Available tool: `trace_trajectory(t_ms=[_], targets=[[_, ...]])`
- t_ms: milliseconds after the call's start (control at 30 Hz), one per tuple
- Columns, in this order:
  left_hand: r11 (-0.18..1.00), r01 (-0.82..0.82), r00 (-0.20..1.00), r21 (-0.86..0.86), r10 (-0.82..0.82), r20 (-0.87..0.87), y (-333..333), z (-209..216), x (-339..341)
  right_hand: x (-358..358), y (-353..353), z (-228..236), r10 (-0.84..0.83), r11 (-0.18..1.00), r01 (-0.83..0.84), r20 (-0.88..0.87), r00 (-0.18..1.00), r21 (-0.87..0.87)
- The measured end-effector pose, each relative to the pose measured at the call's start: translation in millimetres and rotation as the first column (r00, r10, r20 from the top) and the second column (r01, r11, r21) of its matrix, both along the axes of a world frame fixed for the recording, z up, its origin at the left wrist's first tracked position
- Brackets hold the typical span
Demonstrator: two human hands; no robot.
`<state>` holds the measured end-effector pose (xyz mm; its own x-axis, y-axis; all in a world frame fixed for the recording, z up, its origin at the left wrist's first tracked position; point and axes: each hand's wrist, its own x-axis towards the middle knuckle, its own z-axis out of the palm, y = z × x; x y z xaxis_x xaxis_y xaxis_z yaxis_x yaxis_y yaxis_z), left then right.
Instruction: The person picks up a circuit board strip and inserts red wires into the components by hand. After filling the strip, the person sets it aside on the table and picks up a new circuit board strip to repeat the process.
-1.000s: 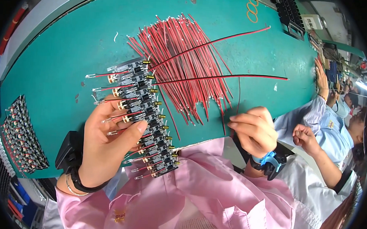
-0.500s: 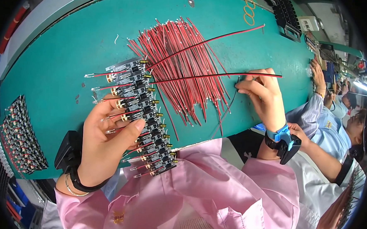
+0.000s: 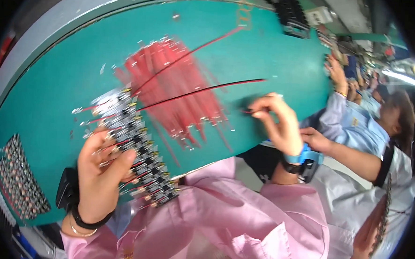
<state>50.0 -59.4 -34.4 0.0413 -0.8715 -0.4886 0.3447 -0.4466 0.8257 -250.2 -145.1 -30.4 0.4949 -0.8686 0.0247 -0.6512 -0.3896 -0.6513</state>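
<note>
A strip of joined black circuit boards [image 3: 143, 149] tilts over the bench's near edge, with my left hand [image 3: 102, 175] closed around its left side. Short red leads stick out on that side; small brass-coloured parts line the other. From the strip's far end, two long red-and-black wires [image 3: 205, 89] reach out to the right over a blurred pile of red wires [image 3: 171, 95]. My right hand [image 3: 280, 126] is pinched, right of the pile and nearer than the lower long wire's free end. A short dark-red wire end [image 3: 247, 112] pokes out from its fingertips; the rest is hidden.
More circuit boards [image 3: 22, 180] lie on the green bench mat [image 3: 54, 93] at the left. Yellow rubber bands [image 3: 244, 14] and a black rack [image 3: 293, 16] are at the far right. A co-worker's arm [image 3: 342, 155] is close beside my right wrist.
The whole view has shifted and blurred, with the bench sliding left in it. My right hand has come nearer to me, away from the lower long wire. My left hand keeps its hold.
</note>
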Motion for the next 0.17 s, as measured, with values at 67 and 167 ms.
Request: trace_trajectory(t_ms=[67,167], targets=[[0.999,-0.053,0.999,-0.010,0.053,-0.002,-1,-10,0,-6,3,-5,-0.033,0.999,0.031,0.053,0.998,0.032],[0.997,0.021,1.000,-0.078,-0.021,0.007,-11,8,0,-10,5,-7,0.066,0.998,-0.064,0.090,0.994,-0.027]])
